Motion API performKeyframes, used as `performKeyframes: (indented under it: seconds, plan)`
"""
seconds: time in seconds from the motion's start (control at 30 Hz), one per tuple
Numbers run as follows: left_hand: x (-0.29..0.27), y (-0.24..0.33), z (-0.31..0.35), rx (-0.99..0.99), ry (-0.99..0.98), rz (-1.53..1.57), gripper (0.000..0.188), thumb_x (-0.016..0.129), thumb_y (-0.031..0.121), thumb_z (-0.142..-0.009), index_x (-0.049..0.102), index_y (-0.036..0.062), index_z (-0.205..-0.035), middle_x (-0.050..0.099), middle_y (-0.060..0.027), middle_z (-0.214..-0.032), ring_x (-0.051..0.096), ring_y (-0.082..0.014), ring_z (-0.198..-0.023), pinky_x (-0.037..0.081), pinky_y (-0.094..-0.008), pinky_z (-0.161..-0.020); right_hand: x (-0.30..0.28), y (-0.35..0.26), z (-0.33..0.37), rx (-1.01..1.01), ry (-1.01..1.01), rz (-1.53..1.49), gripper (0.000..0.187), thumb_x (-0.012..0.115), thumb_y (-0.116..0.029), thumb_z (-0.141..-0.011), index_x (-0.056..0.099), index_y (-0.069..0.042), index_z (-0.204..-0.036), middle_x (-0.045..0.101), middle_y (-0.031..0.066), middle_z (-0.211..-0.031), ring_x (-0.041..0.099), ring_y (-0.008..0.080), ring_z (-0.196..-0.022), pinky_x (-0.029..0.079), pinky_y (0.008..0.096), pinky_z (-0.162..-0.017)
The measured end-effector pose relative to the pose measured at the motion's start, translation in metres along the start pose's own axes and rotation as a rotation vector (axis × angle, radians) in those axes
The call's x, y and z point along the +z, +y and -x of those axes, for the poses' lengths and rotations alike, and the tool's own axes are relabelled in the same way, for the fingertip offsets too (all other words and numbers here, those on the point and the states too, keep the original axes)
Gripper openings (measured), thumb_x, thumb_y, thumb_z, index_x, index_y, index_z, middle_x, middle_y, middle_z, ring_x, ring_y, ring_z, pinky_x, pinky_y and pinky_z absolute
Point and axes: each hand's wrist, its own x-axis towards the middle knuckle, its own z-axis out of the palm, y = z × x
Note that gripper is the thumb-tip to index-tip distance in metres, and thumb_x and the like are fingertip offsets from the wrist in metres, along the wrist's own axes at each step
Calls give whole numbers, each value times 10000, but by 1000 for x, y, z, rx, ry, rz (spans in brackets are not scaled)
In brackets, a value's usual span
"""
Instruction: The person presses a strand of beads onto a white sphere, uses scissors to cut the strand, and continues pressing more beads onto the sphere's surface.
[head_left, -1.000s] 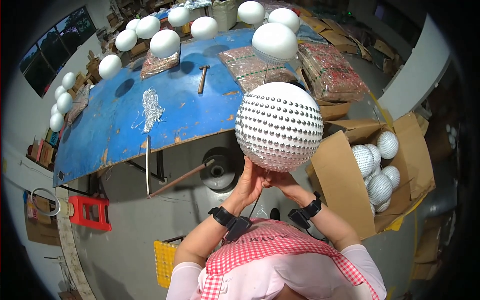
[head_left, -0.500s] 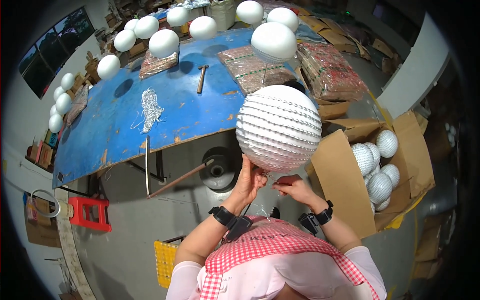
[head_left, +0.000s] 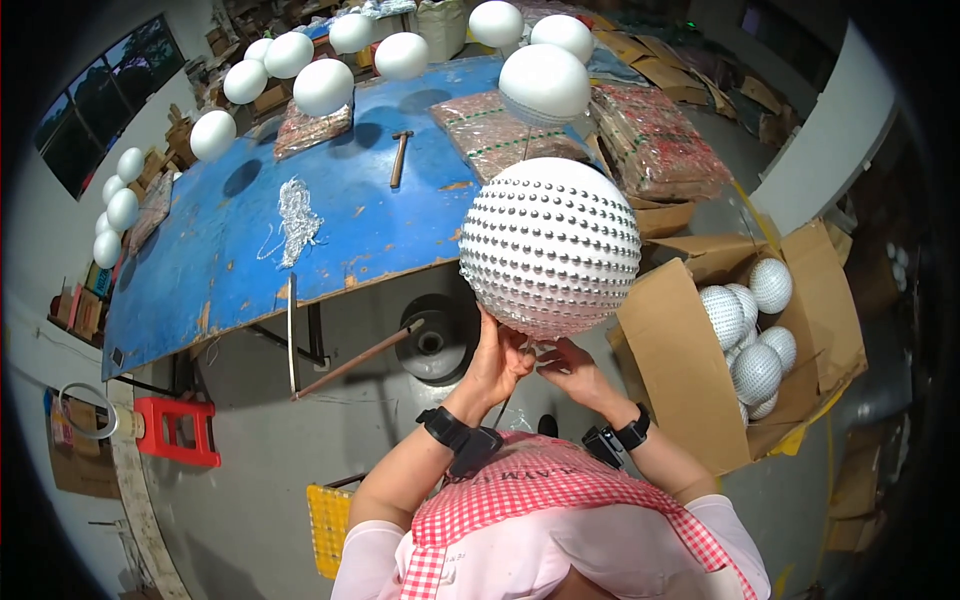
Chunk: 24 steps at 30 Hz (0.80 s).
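Observation:
A large white ball studded with rows of silver beads (head_left: 549, 245) hangs in front of me on a thin line. My left hand (head_left: 497, 360) cups its underside. My right hand (head_left: 572, 367) sits just below the ball's bottom, fingers pinched at the same spot; what they pinch is too small to tell. Both wrists wear black bands.
A blue worktable (head_left: 300, 225) carries a hammer (head_left: 399, 158), a tangle of silver beads (head_left: 293, 218) and wrapped packs (head_left: 500, 128). Plain white balls (head_left: 543, 82) hang above it. An open cardboard box (head_left: 690, 370) at right holds several studded balls (head_left: 755, 330). A red stool (head_left: 178, 432) stands at left.
The ball has turned a little in my hands. My right hand dropped away from it half a second ago and is now back at its bottom.

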Motion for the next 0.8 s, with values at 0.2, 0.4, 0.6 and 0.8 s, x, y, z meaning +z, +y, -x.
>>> performKeyframes:
  seconds: [0.2, 0.4, 0.6, 0.8]
  plan:
    - [-2, 13, 4, 234, 12, -152, 747, 353, 800, -786, 483, 127, -1082, 488, 12, -830, 411, -92, -553, 315, -192, -451, -3, 8, -9, 125, 8, -31, 298, 620, -10, -830, 607, 10, -1127, 668, 83, -997, 629, 151, -877, 518, 288, -768]
    - [-19, 17, 13, 353, 91, -271, 714, 430, 759, -799, 459, 123, -1124, 468, 29, -819, 405, -66, -583, 332, -196, -477, 34, -34, -16, 118, -16, -220, 271, 653, -51, -832, 622, 15, -1093, 668, 72, -983, 618, 132, -833, 498, 263, -710]
    - [-11, 23, 20, 595, 37, -291, 603, 613, 594, -822, 430, 87, -1093, 482, 18, -746, 428, -58, -540, 356, -202, -464, 55, -41, -24, 282, 115, -790, 231, 672, -60, -813, 628, -53, -1039, 642, 53, -953, 599, 175, -833, 483, 296, -713]
    - [-18, 25, 9, 723, 25, -382, 679, 575, 640, -808, 401, 117, -1204, 436, 43, -660, 399, -46, -487, 306, -191, -419, 61, -41, -29, 228, 129, -824, 246, 678, -61, -807, 620, -53, -1046, 632, 45, -949, 593, 172, -835, 472, 291, -726]
